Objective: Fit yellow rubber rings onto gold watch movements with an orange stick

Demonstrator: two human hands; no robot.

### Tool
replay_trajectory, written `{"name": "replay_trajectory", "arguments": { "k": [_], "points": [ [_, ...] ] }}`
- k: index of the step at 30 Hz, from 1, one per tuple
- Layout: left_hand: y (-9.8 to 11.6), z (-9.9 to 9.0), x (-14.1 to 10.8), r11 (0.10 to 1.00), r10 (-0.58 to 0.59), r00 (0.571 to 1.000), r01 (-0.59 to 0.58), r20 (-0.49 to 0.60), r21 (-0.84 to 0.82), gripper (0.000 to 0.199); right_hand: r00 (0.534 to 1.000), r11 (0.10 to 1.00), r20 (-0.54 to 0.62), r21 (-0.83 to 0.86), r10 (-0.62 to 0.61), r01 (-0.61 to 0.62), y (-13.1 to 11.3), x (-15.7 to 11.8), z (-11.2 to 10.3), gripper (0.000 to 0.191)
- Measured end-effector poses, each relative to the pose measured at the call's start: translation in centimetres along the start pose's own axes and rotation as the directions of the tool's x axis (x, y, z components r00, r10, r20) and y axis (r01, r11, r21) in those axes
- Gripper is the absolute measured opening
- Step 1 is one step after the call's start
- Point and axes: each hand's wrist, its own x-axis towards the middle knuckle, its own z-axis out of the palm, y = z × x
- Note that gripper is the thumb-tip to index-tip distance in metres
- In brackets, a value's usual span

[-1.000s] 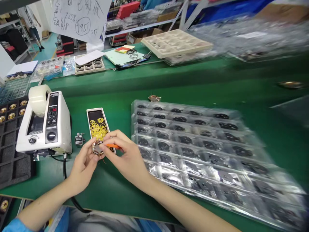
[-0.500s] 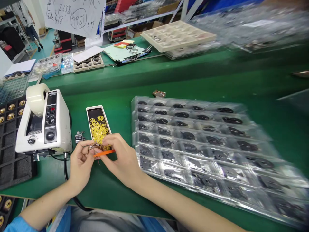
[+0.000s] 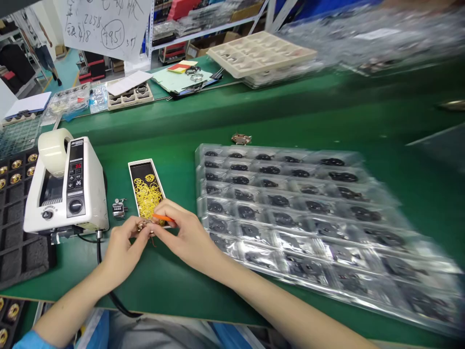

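L hand's [image 3: 122, 245] fingers pinched the small metal part [image 3: 143, 225]; R hand's [image 3: 186, 237] fingers clasped the orange tool [image 3: 162, 218]; part was nr white box's [image 3: 141, 171] close end; firm L hold, light R touch prob. suited best.

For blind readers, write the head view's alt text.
Left hand pinches a small metal part over a green table; right hand, close beside, holds an orange stick. Nearby: tape dispenser, box of yellow rings, clear tray of dark parts.
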Motion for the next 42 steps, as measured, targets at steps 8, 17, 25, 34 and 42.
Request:
{"name": "replay_trajectory", "arguments": {
  "k": [8,17,25,34,42],
  "points": [
    [1.0,-0.7,0.7,0.962,-0.104,0.986,0.066,-0.132,-0.266,0.020,0.828,0.784,-0.176,-0.470,-0.533,0.405,-1.4,-1.4,-0.5,0.007],
    [1.3,0.2,0.3,0.862,-0.239,0.970,0.193,-0.041,-0.468,0.037,0.809,0.653,-0.122,-0.665,-0.575,0.363,-0.8,-1.3,0.3,0.012],
    [1.2,1.2,-1.0,0.949,-0.117,0.983,0.069,-0.139,-0.307,0.035,0.824,0.745,-0.111,-0.507,-0.555,0.434,0.3,-1.2,0.5,0.015],
    [0.2,1.4,-1.1,0.978,-0.097,0.970,0.051,-0.223,-0.203,0.023,0.759,0.609,-0.016,-0.608,-0.651,0.509,0.7,-0.9,0.4,0.012],
    [0.4,1.4,-1.3,0.992,0.036,0.972,-0.064,-0.234,-0.112,0.020,0.766,0.614,-0.029,-0.617,-0.642,0.492,0.5,-1.1,0.5,0.013]
  ]
}}
